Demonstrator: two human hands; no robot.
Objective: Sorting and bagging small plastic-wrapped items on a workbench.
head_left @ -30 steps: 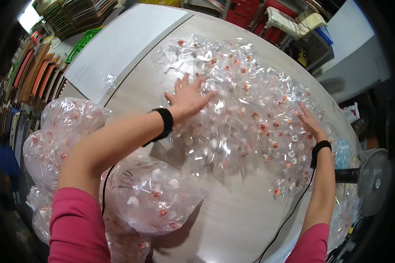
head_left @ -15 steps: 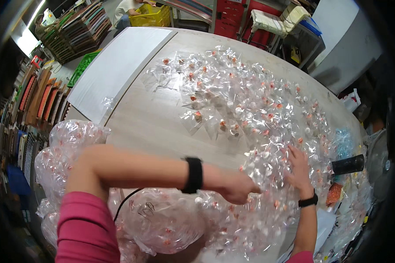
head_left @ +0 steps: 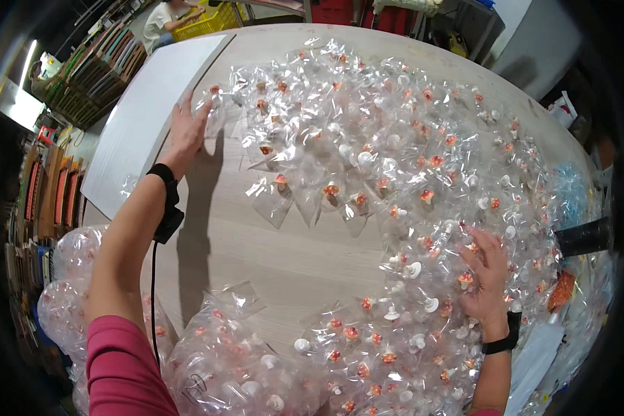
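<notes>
Table (head_left: 270, 256): pale wood-grain top, your work surface; a bare patch runs down its middle, with stock massed on three sides of it.
White sheet (head_left: 152, 118): lies flat along the far-left edge of the table, just beyond your left hand.
Spread of packets (head_left: 409, 139): clear cellophane bags, each with a small red-and-white piece inside, fanned loosely across the far and right half (probably so single bags can be reached).
Bulk bags (head_left: 243, 360): large clear sacks full of the same packets, slumped at the near-left edge, close to your body, more hanging off the left side.
Dark cylinder (head_left: 586, 238): lies at the right rim, partly buried in packets; kind not clear.
Left hand (head_left: 187, 132): arm stretched far forward, palm down, fingers (head_left: 200, 116) spread and flat, tips touching the left margin of the spread. Nothing gripped; it looks like a pressing or corralling contact.
Right hand (head_left: 485, 270): palm down on the near-right heap, fingers (head_left: 473, 258) splayed and slightly curled onto the packets. No closed grasp that you can confirm.
Wristbands (head_left: 163, 173): black, one on each wrist; a cable drops from the left.
</notes>
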